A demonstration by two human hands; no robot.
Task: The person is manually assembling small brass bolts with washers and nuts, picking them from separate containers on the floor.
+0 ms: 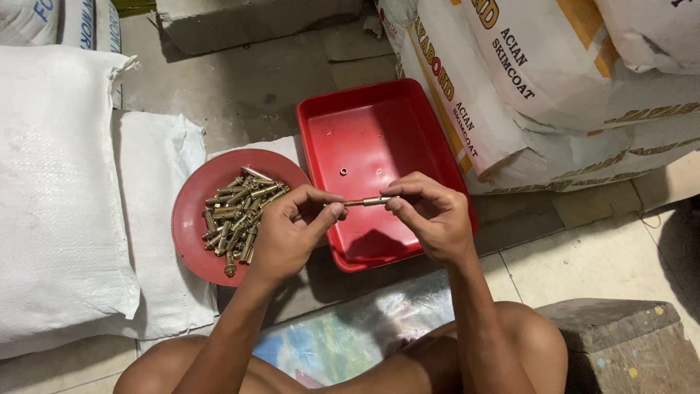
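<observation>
Concrete floor (240, 87) stretches ahead of me, hemmed in by white woven sacks (58, 182) on the left and stacked printed bags (554, 95) on the right, with a red rectangular tray (364, 138) and a round red plate (191, 219) set down between them. I see my left hand (288, 230) and my right hand (430, 215) raised just above the near part of the tray, each pinching one end of a single brass-coloured anchor bolt (364, 201); both hands are closed around it at the fingertips, thumb against forefinger. The bolt lies roughly level, its long axis running left to right across my view, the thin shank end towards my left hand and the thicker sleeve end towards my right. The plate, just left of my left hand, carries a loose heap of similar anchor bolts (237, 215). One small washer or nut (343, 171) lies alone on the tray floor, apart from the hands. As I judge it, the risk is a slip: the grip is only at the fingertips, so a loose part could drop off the shank and, if the hands drift past the tray's near rim, roll onto the floor or the glossy sheet (343, 335) by my knees. A knock from my left wrist could also scatter the heap.
</observation>
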